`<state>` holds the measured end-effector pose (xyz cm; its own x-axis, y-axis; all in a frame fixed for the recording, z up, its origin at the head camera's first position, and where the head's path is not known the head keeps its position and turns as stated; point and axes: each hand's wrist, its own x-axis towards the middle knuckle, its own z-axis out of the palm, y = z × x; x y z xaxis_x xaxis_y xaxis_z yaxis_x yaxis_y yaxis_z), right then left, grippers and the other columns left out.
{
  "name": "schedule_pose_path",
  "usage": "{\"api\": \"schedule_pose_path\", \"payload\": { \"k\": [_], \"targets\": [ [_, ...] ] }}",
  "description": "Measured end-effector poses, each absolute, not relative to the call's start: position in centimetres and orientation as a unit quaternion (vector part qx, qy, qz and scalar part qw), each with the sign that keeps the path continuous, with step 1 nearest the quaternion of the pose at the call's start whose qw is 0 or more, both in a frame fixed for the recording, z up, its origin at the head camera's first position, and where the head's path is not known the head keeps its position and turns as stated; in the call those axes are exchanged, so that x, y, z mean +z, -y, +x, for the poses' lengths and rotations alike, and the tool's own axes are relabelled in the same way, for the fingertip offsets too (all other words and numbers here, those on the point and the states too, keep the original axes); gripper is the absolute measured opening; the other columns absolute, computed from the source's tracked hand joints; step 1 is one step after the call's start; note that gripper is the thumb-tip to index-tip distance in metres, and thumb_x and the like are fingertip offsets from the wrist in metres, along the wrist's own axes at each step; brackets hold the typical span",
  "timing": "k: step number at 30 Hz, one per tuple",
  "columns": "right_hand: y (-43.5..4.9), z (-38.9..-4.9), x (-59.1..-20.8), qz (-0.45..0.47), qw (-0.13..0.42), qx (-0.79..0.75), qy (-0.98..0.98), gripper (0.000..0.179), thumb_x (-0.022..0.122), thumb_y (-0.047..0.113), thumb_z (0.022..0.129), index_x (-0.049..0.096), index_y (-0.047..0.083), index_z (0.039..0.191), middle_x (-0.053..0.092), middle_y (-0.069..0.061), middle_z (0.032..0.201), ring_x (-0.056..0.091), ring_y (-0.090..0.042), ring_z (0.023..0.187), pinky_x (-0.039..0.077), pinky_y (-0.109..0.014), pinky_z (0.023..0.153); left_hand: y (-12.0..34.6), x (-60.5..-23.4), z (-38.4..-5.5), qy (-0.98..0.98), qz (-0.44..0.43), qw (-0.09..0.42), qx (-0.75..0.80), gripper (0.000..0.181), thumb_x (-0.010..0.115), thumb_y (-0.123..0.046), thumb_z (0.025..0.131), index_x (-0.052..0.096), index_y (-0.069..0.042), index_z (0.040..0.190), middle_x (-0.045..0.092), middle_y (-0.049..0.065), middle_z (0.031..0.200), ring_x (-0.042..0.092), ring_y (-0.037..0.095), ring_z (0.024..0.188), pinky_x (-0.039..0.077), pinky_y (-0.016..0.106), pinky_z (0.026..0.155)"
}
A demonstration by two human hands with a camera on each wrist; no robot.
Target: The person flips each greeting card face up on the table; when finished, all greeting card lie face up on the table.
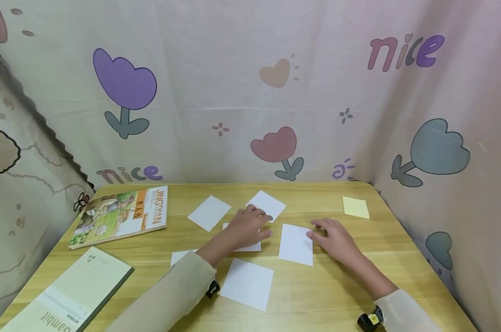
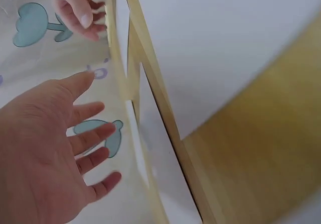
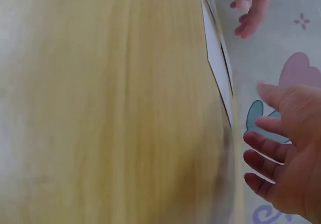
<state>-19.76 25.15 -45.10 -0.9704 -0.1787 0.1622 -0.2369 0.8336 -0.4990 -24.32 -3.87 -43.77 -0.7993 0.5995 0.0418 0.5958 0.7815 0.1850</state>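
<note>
Several white square sheets of paper lie spread over the middle of the wooden table. My left hand (image 1: 247, 229), fingers loosely spread, hovers over one paper square (image 1: 250, 246) and overlaps the lower edge of another at the back (image 1: 268, 204). In the left wrist view the left palm (image 2: 45, 148) is bare, with nothing between fingers and thumb. My right hand (image 1: 335, 240) is beside the right-hand sheet (image 1: 295, 246), its thumb overlapping that sheet's edge in the head view. The right wrist view shows the right hand's fingers (image 3: 266, 146) relaxed and holding nothing.
A picture book (image 1: 121, 214) lies at the back left, with a pale green notebook (image 1: 72, 290) in front of it. A yellow sticky-note pad (image 1: 356, 207) sits at the back right. Further white sheets (image 1: 247, 285) lie near and under the left forearm. A patterned curtain (image 1: 217, 92) surrounds the table.
</note>
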Motion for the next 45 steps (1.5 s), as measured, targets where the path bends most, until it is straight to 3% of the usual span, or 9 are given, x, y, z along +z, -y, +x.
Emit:
{"api": "schedule_pose_path", "payload": {
  "k": [5,11,22,45],
  "targets": [
    [-25.9,-20.3,-45.7,0.084,0.023,0.309,0.947,0.045,0.072,0.031,0.094,0.065,0.003,0.128,0.066,-0.01,0.11,0.059,-0.025,0.101,0.049,-0.045,0.088,2.0,-43.7,-25.7,-0.937,0.334,0.022,0.102,0.036,0.056,-0.044,0.099,0.068,-0.027,0.129,0.063,-0.005,0.132,0.044,0.018,0.112,0.042,0.039,0.091],
    [-26.2,-21.1,-46.5,0.073,0.014,0.305,0.95,0.041,0.076,0.032,0.09,0.069,0.005,0.121,0.066,-0.007,0.104,0.059,-0.022,0.096,0.048,-0.042,0.085,0.1,-43.9,-26.4,-0.933,0.346,0.027,0.098,0.031,0.063,-0.045,0.096,0.071,-0.03,0.122,0.064,-0.01,0.122,0.041,0.013,0.099,0.038,0.032,0.083],
    [-26.4,-21.4,-47.0,0.063,0.013,0.292,0.954,0.036,0.078,0.031,0.088,0.07,0.008,0.115,0.063,-0.006,0.1,0.056,-0.02,0.09,0.041,-0.038,0.081,-1.8,-44.5,-28.9,-0.933,0.329,0.079,0.118,0.031,0.077,-0.05,0.085,0.075,-0.032,0.11,0.065,-0.013,0.104,0.04,0.014,0.099,0.037,0.031,0.082],
    [-25.2,-21.9,-46.4,0.059,-0.004,0.294,0.954,0.028,0.079,0.022,0.087,0.067,0.004,0.106,0.059,-0.003,0.088,0.05,-0.017,0.079,0.039,-0.034,0.073,-1.9,-45.3,-29.8,-0.935,0.309,0.108,0.137,0.027,0.079,-0.048,0.084,0.072,-0.031,0.104,0.06,-0.015,0.095,0.042,0.012,0.099,0.039,0.033,0.087]
  ]
}}
